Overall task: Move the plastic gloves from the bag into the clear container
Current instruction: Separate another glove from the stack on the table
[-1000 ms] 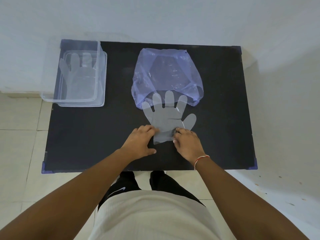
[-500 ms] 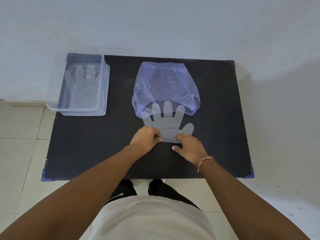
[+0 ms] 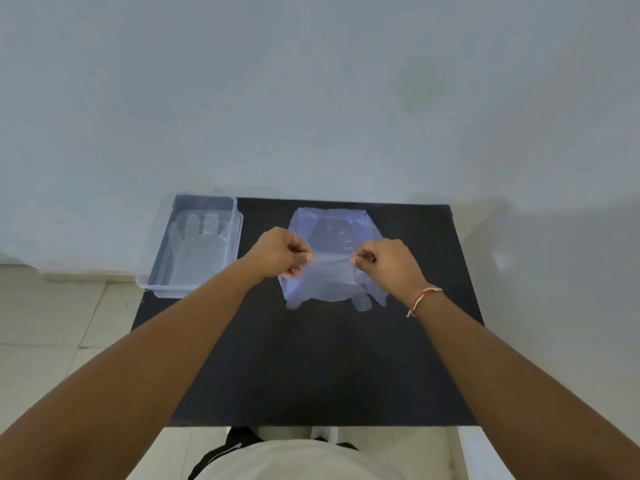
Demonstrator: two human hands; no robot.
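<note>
Both hands have come up off the tabletop since a second ago, and the glove that lay flat with its fingers toward the bag now hangs in the air between them, cuff up and fingers dangling down.

At the left of the frame, on the far left corner of the black table (image 3: 311,368), sits the clear container (image 3: 235,216), one box, overhanging the table edge a little. One plastic glove (image 3: 197,251) lies flat inside it, fingers pointing toward the wall.

Moving right, the left hand (image 3: 282,254) is curled into a loose fist, thumb and forefinger pinching the left corner of the held glove's cuff. The held glove (image 3: 329,282) is thin, see-through and faintly bluish, stretched taut along its top edge between the two hands, its lower part wrinkled, with a few stubby finger shapes hanging at the bottom right. It hangs in front of the bag (image 3: 332,226), a single pale violet plastic bag lying crumpled on the far middle of the table. Whether more gloves are inside the bag I cannot tell.

The right hand (image 3: 384,261) pinches the cuff's right corner the same way, fingers curled in. A red-and-white thread bracelet (image 3: 424,297) circles that wrist.

Two gloves in sight, one bag, one container.
</note>
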